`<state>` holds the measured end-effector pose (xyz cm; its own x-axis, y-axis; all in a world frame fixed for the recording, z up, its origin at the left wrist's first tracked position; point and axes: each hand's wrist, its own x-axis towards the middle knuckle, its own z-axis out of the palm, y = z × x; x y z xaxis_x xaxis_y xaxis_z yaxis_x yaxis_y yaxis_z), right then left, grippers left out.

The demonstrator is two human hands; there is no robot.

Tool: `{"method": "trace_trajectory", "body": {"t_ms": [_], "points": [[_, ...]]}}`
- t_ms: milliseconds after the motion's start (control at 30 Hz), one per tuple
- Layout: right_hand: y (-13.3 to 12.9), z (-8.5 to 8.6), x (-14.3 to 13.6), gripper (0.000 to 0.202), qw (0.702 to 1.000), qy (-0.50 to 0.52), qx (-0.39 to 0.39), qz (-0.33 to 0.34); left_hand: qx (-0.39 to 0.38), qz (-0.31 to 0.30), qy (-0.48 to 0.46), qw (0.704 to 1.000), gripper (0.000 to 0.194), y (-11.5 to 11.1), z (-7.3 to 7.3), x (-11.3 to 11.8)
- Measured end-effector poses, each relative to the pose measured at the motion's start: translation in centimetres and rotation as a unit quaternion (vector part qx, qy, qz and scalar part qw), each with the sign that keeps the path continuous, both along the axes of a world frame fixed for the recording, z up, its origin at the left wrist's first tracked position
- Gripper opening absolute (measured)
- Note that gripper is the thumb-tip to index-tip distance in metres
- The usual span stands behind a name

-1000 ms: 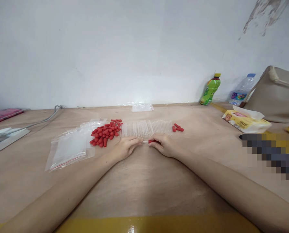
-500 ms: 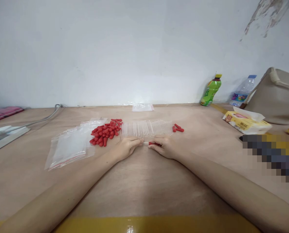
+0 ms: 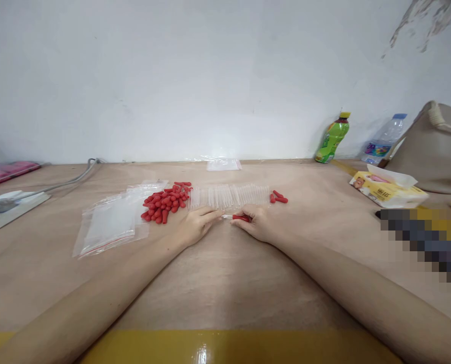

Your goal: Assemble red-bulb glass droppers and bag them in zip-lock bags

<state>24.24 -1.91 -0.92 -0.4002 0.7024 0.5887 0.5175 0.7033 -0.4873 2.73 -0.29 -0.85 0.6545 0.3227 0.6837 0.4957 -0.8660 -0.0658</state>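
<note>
The place is presenting as a small hand-work station in a room, whether of a home or a workshop being unclear. A brown-topped table (image 3: 218, 283) is meeting a white wall (image 3: 153, 76) marked by a stained patch (image 3: 422, 23) at far right, and yellow tape (image 3: 165, 346) is running along its near edge. A pile of red bulbs (image 3: 161, 205), a row of clear tubes (image 3: 233, 196) and plastic bags (image 3: 109, 225) are indicating bench work, while a green bottle (image 3: 332, 139), a tissue pack (image 3: 388, 191) and a beige bag (image 3: 430, 151) at right are suggesting informality.
</note>
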Motion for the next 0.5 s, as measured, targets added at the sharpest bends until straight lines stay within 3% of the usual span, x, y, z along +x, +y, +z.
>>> {"method": "trace_trajectory", "body": {"t_ms": [233,500], "points": [[0.26,-0.04,0.27,0.008,0.999,0.003,-0.032,0.031,-0.022,0.024,-0.006,0.999,0.02,-0.16,-0.01,-0.33],[-0.02,0.01,0.16,0.008,0.998,-0.038,0.043,0.019,-0.008,-0.014,-0.013,1.0,0.018,-0.21,0.05,0.0]]}}
